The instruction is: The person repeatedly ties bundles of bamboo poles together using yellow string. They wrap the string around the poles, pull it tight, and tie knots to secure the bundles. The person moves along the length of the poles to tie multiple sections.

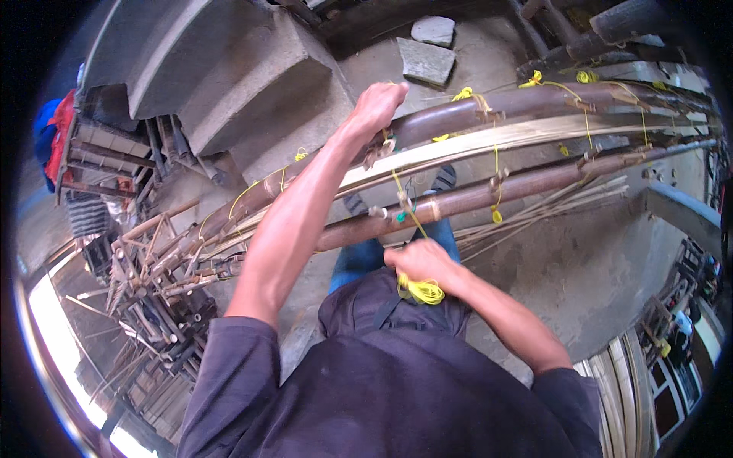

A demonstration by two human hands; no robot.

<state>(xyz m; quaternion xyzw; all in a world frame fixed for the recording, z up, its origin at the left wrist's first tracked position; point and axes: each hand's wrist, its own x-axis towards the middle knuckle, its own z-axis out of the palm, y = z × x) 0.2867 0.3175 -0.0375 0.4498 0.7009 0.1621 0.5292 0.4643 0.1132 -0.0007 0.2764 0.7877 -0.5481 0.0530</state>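
Floor (pixel 569 271): grey, worn, patchy with stains. Squarish stone slab (pixel 425 62) flat on far part, smaller pale stone (pixel 433 31) just behind. Thin pale strips (pixel 527 216) in loose fan at right. Dark sticks (pixel 156 317) heaped at left.

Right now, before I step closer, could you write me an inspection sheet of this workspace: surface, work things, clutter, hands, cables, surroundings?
Surface: grey floor, with darker patches.
Work things: far pole and near pole, both dark; pale strips between them; small yellow bundles along both.
Clutter: jumbled sticks at lower left; loose thin strips on the floor.
Left hand: curled, at the far pole; hold unclear.
Right hand: closed on yellow cord, loops hanging below.
Cables: nothing seen.
Surroundings: concrete steps at upper left; stone slabs beyond the far pole.
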